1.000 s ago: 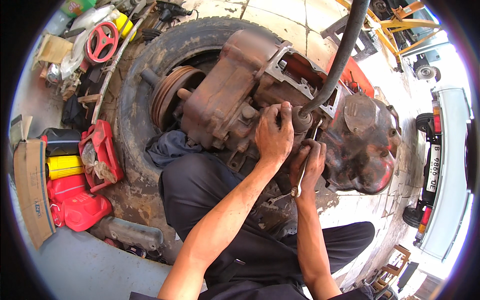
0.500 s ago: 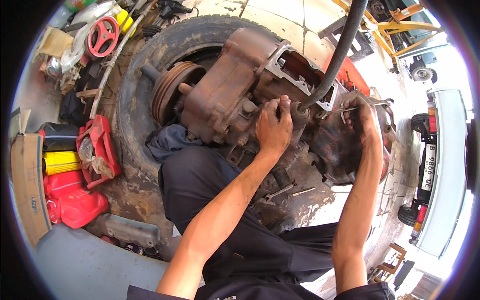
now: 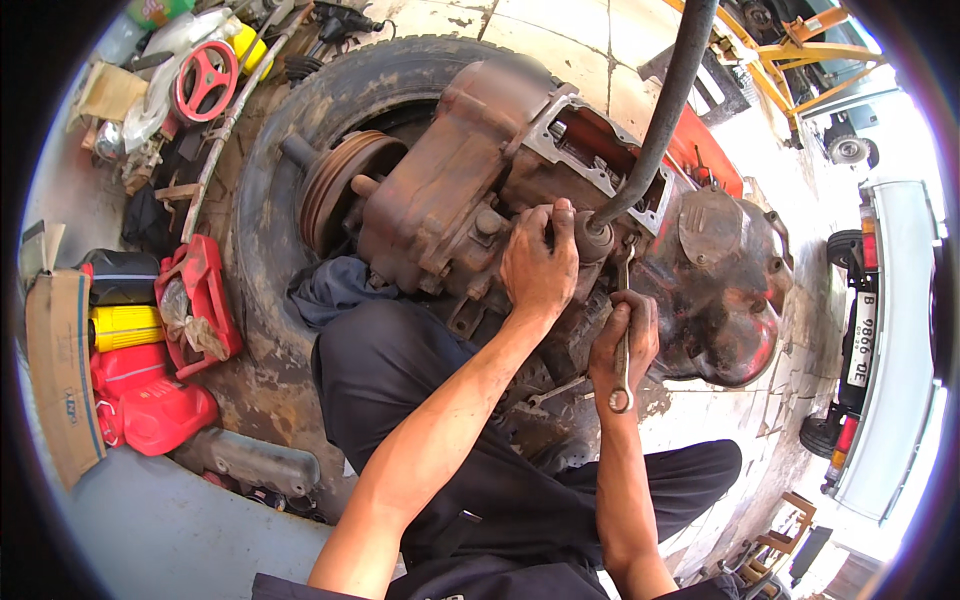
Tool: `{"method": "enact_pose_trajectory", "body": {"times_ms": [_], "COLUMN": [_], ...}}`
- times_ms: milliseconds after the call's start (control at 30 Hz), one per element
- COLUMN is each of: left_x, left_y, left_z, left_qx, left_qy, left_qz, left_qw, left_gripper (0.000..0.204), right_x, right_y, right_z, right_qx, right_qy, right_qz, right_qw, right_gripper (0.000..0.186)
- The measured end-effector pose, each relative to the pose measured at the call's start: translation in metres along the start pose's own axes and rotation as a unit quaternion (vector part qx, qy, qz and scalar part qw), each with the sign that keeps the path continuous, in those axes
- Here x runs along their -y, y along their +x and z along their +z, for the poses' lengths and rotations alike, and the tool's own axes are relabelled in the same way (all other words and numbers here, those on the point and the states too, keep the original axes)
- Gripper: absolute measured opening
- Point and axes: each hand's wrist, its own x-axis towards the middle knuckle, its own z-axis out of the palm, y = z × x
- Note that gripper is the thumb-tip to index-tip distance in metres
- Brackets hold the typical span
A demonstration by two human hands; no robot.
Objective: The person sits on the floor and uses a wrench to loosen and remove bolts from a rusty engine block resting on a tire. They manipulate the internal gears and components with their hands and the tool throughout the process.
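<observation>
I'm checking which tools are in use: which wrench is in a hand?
The ring-ended wrench, gripped in the right hand. The other wrench lies loose, left of that hand, with no fingers on it.

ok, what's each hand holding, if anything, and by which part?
Right hand: wrench, grip around mid-shank, ring end by the wrist. Left hand: beside the lever base; can't tell if it holds anything.

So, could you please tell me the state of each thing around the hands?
Right hand: closed around the wrench
Wrench: held, upper end at the housing
Left hand: beside the lever, fingers bent
Housing: opening uncovered, insides showing
Lever: slanting, bent near its base
Tyre: lying flat
Second wrench: lying loose
Cloth: crumpled
</observation>
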Motion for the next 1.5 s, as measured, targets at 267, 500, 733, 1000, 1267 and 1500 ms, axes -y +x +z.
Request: {"method": "enact_pose_trajectory", "body": {"times_ms": [267,500,733,1000,1267,1500], "left_x": [0.000,0.001,-0.002,0.001,-0.005,-0.001], "left_y": [0.001,0.002,0.000,0.003,0.000,0.001], "left_z": [0.000,-0.003,-0.004,-0.004,-0.004,-0.003], "left_qx": [0.013,0.036,0.037,0.024,0.048,0.039], "left_qy": [-0.005,-0.017,-0.023,-0.011,-0.019,-0.016], "left_qz": [-0.003,-0.024,-0.024,-0.022,-0.026,-0.021], "left_qw": [1.000,0.999,0.999,0.999,0.998,0.999], "left_gripper": [0.056,0.056,0.056,0.058,0.059,0.058], "right_x": [-0.015,0.008,-0.029,0.000,-0.006,-0.011], "right_y": [0.000,0.024,0.137,0.070,-0.004,-0.011], "right_z": [0.018,0.008,-0.048,-0.041,0.010,0.026], "right_qx": [0.003,0.045,0.307,0.148,0.000,-0.024], "right_qy": [-0.029,-0.027,0.057,0.034,-0.013,-0.018], "right_qz": [-0.042,-0.013,0.189,0.075,-0.023,-0.046], "right_qw": [0.999,0.999,0.931,0.985,1.000,0.998], "right_gripper": [0.011,0.007,0.023,0.013,0.010,0.012]}}
